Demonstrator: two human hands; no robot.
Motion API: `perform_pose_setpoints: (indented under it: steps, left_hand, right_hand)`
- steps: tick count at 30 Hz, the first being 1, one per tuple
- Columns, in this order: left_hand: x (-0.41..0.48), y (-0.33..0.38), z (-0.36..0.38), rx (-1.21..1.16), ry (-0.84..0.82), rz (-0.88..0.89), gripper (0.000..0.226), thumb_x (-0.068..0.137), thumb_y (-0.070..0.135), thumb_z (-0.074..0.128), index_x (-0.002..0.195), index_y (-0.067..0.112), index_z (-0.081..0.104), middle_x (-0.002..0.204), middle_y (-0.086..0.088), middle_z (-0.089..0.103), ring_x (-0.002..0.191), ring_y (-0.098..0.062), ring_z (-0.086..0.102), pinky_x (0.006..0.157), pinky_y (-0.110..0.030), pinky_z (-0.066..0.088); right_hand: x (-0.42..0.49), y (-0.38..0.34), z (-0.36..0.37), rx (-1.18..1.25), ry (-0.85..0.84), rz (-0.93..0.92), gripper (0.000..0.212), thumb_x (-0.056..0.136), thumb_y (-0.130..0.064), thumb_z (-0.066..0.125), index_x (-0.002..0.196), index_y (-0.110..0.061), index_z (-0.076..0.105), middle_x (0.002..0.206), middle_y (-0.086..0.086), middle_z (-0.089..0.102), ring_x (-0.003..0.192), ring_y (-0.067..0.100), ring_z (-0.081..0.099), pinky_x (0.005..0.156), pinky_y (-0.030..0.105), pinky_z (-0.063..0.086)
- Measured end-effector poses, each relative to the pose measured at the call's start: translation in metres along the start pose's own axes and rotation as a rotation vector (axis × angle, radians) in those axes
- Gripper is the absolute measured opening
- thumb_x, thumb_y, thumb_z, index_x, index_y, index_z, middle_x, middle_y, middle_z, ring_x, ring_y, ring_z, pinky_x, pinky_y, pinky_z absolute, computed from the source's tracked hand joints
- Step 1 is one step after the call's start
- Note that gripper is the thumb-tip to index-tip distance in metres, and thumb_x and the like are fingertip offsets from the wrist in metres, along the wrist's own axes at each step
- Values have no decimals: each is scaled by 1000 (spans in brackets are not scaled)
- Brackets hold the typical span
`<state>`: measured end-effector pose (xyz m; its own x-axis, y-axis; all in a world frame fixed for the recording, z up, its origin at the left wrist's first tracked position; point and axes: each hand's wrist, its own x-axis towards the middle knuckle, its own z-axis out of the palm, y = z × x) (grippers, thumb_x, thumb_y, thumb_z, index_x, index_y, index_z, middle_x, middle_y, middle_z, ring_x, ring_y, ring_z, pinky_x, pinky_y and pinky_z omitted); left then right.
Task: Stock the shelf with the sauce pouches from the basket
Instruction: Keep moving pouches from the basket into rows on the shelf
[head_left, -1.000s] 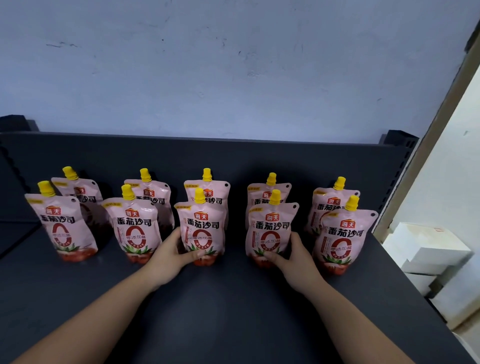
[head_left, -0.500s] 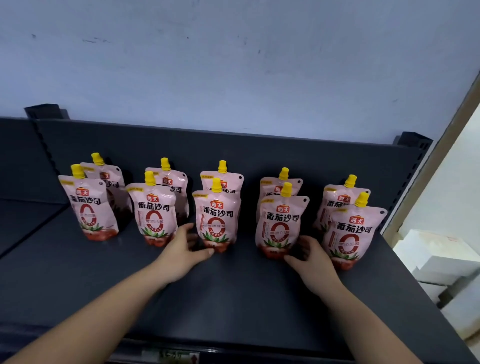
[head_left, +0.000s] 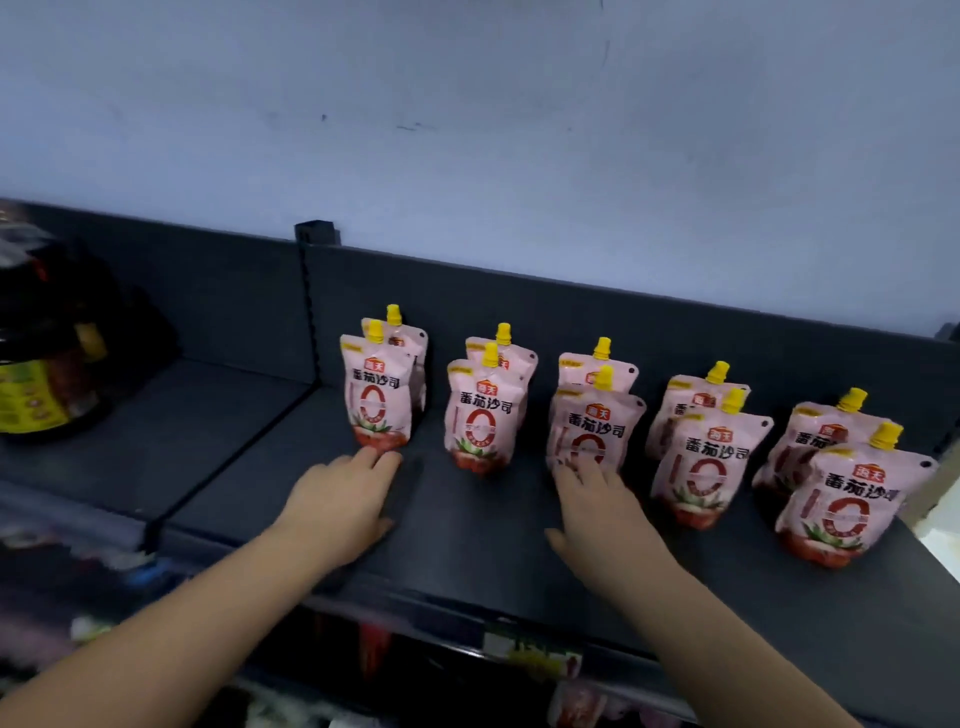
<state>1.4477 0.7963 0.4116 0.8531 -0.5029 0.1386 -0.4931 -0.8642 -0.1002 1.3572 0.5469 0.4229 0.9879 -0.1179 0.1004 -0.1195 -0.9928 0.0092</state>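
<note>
Standing upright on a dark metal shelf (head_left: 467, 551), ten pink tomato sauce pouches (head_left: 709, 462) with yellow screw caps are set in five pairs, one pouch just behind another.

A person reaches in with both bare arms. The left hand (head_left: 337, 501) lies flat and relaxed on the shelf with its fingers straight. Their tips touch the base of the leftmost front pouch (head_left: 375, 397), and the hand grips nothing. The right hand (head_left: 605, 514) is also spread and holds nothing, its fingertips (head_left: 565, 470) against the lower front of the middle front pouch (head_left: 595, 431). Both pouches stand beyond the fingertips, not inside any grasp. The basket is out of view.

The likely risk is that these soft, light pouches balance on narrow bases, so a nudge low down could tip one back into its partner or skew the row. The rightmost front pouch (head_left: 852, 501) stands nearest the shelf's front edge and right end, and looks the likeliest to be knocked off by a passing arm.

To the left, past an upright divider (head_left: 307, 312), a dark jar (head_left: 49, 358) with a yellow label sits on the next shelf section.
</note>
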Motion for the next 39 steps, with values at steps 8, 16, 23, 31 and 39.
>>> perform_pose_setpoints:
  steps: [8, 16, 23, 31, 39]
  left_hand:
    - [-128, -173, -12, 107, 26, -351, 56, 80, 51, 60, 126, 22, 45, 122, 0, 57, 113, -26, 60, 87, -39, 47]
    - [-278, -317, -1, 136, -38, -763, 57, 84, 45, 59, 133, 20, 44, 131, -2, 55, 117, -29, 56, 92, -43, 45]
    - [-382, -403, 24, 111, -159, -1088, 62, 85, 44, 60, 138, 19, 40, 134, -5, 55, 120, -31, 55, 96, -45, 44]
    - [-433, -499, 66, 87, -232, -1347, 49, 86, 44, 59, 128, 22, 46, 130, -3, 57, 118, -29, 56, 89, -44, 47]
    - [-449, -585, 106, -3, -282, -1549, 53, 86, 51, 58, 130, 24, 44, 132, -1, 56, 118, -30, 56, 90, -41, 45]
  right_hand:
    - [34, -234, -7, -89, 134, -479, 44, 91, -25, 56, 131, -15, 42, 135, 6, 46, 124, 29, 46, 97, 40, 43]
    - [42, -443, 6, -23, 36, -840, 47, 92, -33, 59, 131, -15, 41, 133, 5, 45, 126, 28, 44, 102, 37, 38]
    - [47, -587, 31, -7, 16, -1103, 62, 86, -45, 66, 134, -16, 40, 136, 5, 45, 128, 27, 45, 106, 36, 39]
    - [89, -752, 70, 3, -89, -1326, 71, 85, -49, 67, 140, -16, 37, 139, 5, 44, 128, 28, 44, 105, 39, 40]
    - [145, -890, 109, -36, -152, -1496, 71, 85, -41, 69, 144, -22, 34, 140, 4, 45, 127, 28, 46, 101, 39, 41]
